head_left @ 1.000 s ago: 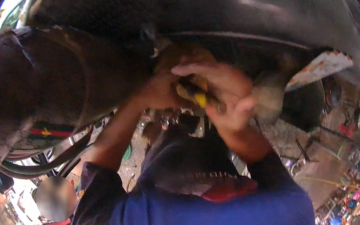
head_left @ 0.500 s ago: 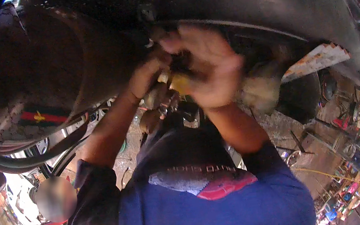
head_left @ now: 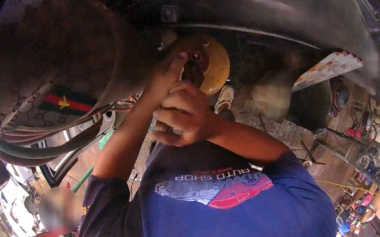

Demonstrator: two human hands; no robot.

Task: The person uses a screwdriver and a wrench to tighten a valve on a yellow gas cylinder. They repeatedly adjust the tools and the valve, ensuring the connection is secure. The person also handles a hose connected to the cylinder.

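Observation:
A round yellow disc (head_left: pixel 217 69) with a reddish-brown centre and a small light fitting shows in front of me. Against it lies a dark tool body (head_left: pixel 192 72), whose exact kind I cannot make out. My left hand (head_left: pixel 168 78) is closed at the tool's head, its thumb end close to the disc's centre; most of its fingers are hidden. Just below, my right hand (head_left: pixel 182 112) wraps its fingers round the tool's lower part, which the fist covers. Both hands nearly touch.
A dark curved vehicle panel (head_left: pixel 272 16) spans above. At left hangs a patterned cover (head_left: pixel 47 55) with a green-red stripe, above thick hoses (head_left: pixel 36 150). Folded patterned paper (head_left: pixel 327 70) sticks out at right. A shoe (head_left: pixel 225 97) shows below the disc. Clutter (head_left: pixel 364 201) fills the lower right.
My right hand, open and blurred before, has come down and closed below my left hand. The yellow disc has turned into view, facing me. My left hand has moved slightly right.

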